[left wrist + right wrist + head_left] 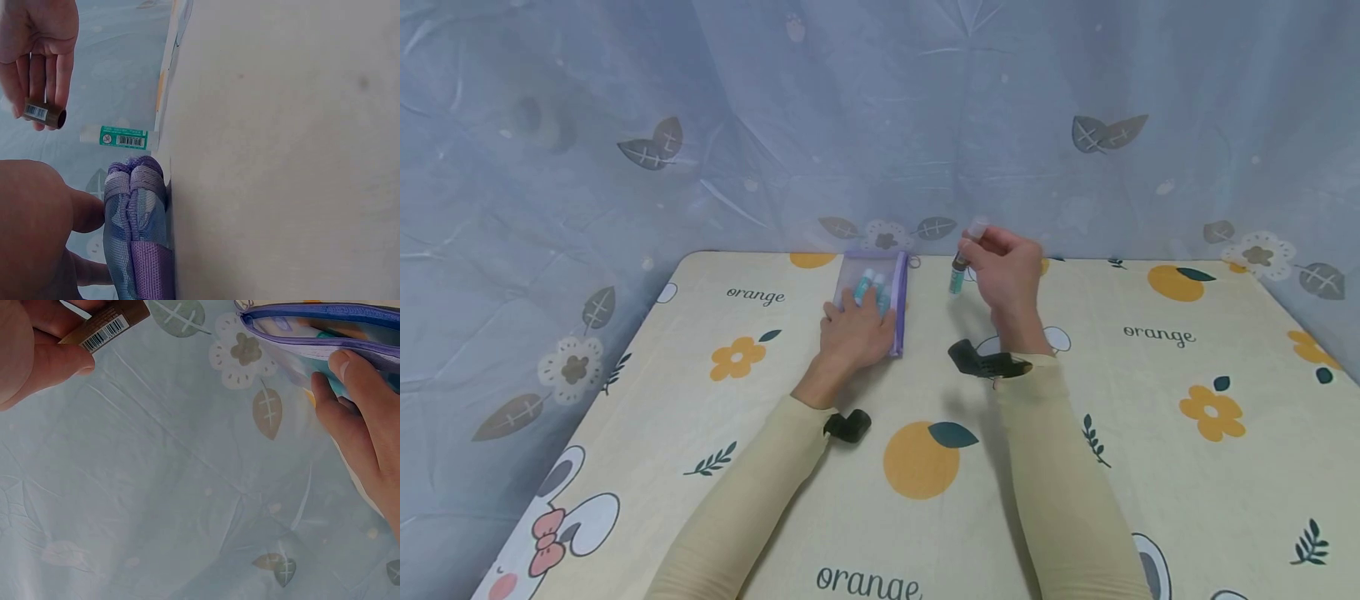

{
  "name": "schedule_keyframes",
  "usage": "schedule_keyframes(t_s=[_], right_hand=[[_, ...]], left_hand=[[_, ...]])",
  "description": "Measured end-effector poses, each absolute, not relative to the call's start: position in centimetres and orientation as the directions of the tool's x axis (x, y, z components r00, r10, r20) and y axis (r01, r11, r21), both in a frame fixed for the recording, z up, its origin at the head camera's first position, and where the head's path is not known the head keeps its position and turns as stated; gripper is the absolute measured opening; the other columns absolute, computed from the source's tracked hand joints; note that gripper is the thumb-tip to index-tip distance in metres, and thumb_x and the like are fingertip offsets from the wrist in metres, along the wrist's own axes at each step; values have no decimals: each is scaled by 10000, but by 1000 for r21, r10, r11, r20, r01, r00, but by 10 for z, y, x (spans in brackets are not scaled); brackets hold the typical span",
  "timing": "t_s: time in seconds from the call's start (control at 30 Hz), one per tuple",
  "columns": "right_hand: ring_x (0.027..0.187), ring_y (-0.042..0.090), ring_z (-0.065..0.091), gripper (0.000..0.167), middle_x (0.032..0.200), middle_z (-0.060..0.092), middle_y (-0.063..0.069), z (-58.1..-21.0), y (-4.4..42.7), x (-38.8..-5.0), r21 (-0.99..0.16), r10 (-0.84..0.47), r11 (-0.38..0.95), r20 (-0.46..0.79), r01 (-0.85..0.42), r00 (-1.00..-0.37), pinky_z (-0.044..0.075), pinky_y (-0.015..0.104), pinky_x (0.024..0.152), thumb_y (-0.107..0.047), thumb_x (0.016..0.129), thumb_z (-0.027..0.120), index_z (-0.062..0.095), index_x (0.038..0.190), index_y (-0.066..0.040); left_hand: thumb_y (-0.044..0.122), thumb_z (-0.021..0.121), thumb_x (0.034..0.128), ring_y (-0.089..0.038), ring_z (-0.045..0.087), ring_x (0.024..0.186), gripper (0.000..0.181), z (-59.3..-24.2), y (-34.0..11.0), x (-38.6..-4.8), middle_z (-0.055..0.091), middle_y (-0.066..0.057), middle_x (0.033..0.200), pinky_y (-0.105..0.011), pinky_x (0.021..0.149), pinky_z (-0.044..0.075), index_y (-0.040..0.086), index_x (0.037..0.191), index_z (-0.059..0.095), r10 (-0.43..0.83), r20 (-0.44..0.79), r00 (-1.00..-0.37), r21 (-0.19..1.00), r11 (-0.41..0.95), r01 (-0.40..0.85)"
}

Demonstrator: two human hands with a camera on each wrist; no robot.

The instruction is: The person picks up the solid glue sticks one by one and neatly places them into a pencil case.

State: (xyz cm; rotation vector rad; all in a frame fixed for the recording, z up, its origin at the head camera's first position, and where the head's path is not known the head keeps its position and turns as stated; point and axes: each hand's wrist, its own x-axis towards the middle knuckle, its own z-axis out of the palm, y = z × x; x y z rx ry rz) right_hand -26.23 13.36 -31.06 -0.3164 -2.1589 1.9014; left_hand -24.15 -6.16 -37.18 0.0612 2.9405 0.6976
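My left hand [855,332] lies over a mesh pouch [897,333] with a purple zipper edge, its fingers spread on top. Through the mesh show several small teal-and-white tubes [864,285]. In the right wrist view the purple zipper [312,311] is parted. My right hand [1009,271] grips a brown tube [45,114] with a white barcode label, held in the air between thumb and fingers. Just below it, a white glue stick with a green label [123,137] stands upright on the table, apart from the pouch and touched by neither hand.
A cream cloth [820,517] printed with oranges, flowers and leaves covers the table. Behind it hangs a blue-grey patterned curtain [880,108], close to the table's far edge. Dark wrist-camera mounts [847,427] sit at both cuffs.
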Motion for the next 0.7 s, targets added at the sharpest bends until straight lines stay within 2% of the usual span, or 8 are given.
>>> schedule_keyframes(t_s=[0.17,0.43,0.7], right_hand=[[1187,182,702,342,1295,771,90,-310,131,-261,-990,307,139,58,-16,-950,486,393,1161,-145,999,732,744,1339,-106],[997,236,776,318,1234,778,104,-312,124,-260,-991,278,127,73,-39,-958,508,380,1125,-145,1002,736,757,1319,-127],[1014,220,767,317,1262,777,101,-311,118,-259,-991,268,131,74,-39,-961,530,356,1079,-143,997,744,756,1312,-121]], left_hand=[[459,320,1125,-614,222,1538,679,-372,-61,-241,151,-309,1741,-691,1236,255,94,1693,242,66,-107,-992,449,894,11],[460,320,1125,-616,221,1539,681,-371,-61,-241,152,-310,1740,-690,1238,254,90,1692,244,66,-108,-992,450,893,10],[451,326,1125,-608,280,1502,674,-371,-61,-240,180,-317,1727,-687,1224,277,88,1688,254,63,-103,-993,440,898,12]])
